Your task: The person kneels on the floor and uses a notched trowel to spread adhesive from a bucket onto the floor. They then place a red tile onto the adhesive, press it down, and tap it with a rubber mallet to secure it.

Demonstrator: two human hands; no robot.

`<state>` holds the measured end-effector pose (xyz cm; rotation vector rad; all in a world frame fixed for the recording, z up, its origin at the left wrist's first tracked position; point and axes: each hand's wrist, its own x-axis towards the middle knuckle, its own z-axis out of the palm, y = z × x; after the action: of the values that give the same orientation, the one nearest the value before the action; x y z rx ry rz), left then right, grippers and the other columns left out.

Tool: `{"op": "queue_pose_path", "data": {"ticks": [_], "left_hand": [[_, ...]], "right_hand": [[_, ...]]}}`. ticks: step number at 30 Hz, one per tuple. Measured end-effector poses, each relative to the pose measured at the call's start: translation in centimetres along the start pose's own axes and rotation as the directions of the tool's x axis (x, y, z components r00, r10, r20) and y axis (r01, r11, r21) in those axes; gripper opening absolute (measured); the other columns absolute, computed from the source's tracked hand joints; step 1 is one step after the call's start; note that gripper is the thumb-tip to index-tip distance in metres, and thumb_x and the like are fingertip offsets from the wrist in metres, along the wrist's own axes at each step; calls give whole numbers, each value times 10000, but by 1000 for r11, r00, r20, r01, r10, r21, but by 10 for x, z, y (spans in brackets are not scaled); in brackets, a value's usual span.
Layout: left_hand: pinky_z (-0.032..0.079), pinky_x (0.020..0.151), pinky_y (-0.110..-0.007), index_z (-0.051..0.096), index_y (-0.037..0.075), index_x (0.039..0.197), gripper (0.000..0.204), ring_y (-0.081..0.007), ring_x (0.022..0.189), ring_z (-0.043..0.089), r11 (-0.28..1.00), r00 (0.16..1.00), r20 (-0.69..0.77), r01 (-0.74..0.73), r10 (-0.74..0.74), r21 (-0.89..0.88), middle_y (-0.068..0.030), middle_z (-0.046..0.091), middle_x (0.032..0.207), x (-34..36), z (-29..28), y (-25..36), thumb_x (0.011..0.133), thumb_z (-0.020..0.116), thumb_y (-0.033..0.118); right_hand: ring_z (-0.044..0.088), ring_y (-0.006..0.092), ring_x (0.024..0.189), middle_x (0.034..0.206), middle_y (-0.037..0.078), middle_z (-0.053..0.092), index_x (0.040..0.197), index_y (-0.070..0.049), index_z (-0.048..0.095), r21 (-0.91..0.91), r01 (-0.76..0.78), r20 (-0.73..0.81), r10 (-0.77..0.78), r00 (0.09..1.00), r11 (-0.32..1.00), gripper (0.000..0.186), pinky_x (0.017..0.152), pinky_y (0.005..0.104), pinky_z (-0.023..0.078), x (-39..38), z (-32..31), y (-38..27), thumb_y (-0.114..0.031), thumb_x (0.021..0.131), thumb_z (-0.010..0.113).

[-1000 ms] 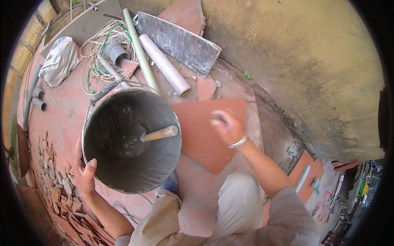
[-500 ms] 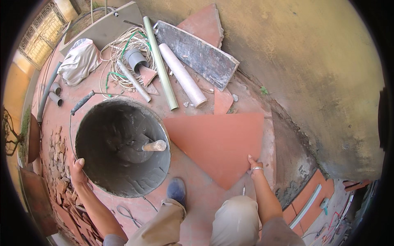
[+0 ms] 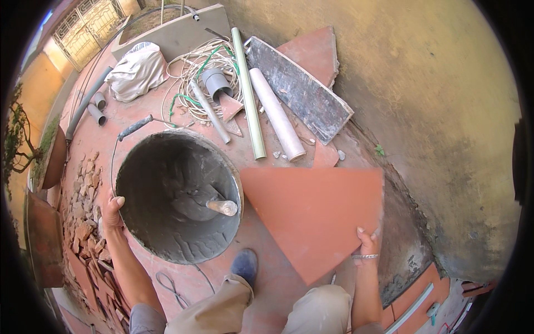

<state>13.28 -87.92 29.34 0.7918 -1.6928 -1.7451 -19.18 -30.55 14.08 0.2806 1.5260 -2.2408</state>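
Note:
A large black bucket [image 3: 178, 245] with wet grey mortar inside stands at the left, tilted toward me. My left hand [image 3: 113, 214] grips its left rim, thumb over the edge and fingers hidden behind. Inside leans a trowel, mostly buried; its pale wooden handle [image 3: 222, 208] sticks out toward the right wall. My right hand [image 3: 367, 244] holds a cut terracotta tile [image 3: 320, 214] by its right edge, thumb on top and fingers underneath. The tile is off the ground, close to the bucket's right side, with one pointed corner toward me.
Beyond lie a green tube [image 3: 250, 100], a pale roll [image 3: 278, 117], a dirty grey slab [image 3: 297, 89], coiled cable [image 3: 192, 72] and a white sack [image 3: 136, 72]. Broken tile rubble [image 3: 86, 200] spreads at left. A stained wall [image 3: 445, 139] runs along the right.
The view has swung, so the surroundings sit further right. My right hand has brought the tile nearer me and it looks larger. My left hand keeps its grip on the bucket.

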Motion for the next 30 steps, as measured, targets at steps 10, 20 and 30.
{"op": "queue_pose_path", "data": {"ticks": [10, 20, 30], "left_hand": [[527, 972, -364, 515, -15, 1419, 864, -230, 1107, 652, 1000, 995, -103, -4, 3, -14, -107, 653, 1275, -11, -36, -24, 671, 791, 318], [525, 944, -338, 528, -12, 1416, 860, -206, 1101, 648, 999, 996, -82, -26, 24, -23, -98, 660, 1261, -2, -35, -22, 671, 808, 314], [468, 1052, -368, 495, -5, 1447, 984, -228, 1220, 598, 999, 984, -177, 7, 3, 53, -95, 617, 1344, -7, -48, -29, 616, 856, 377]], "right_hand": [[687, 270, 1055, 1197, 156, 674, 1282, 61, 565, -92, 241, 174, -222, 959, 966, 506, 946, 395, 554, -16, 108, -126, -115, 837, 729], [677, 260, 1051, 1169, 137, 672, 1227, 78, 592, 199, 97, 242, -144, 959, 975, 374, 936, 425, 558, 135, 297, -23, -28, 882, 691], [699, 227, 962, 1110, 111, 691, 1165, 75, 624, -18, 143, 269, -133, 954, 990, 331, 814, 375, 602, 227, 324, 115, -73, 881, 708]]}}
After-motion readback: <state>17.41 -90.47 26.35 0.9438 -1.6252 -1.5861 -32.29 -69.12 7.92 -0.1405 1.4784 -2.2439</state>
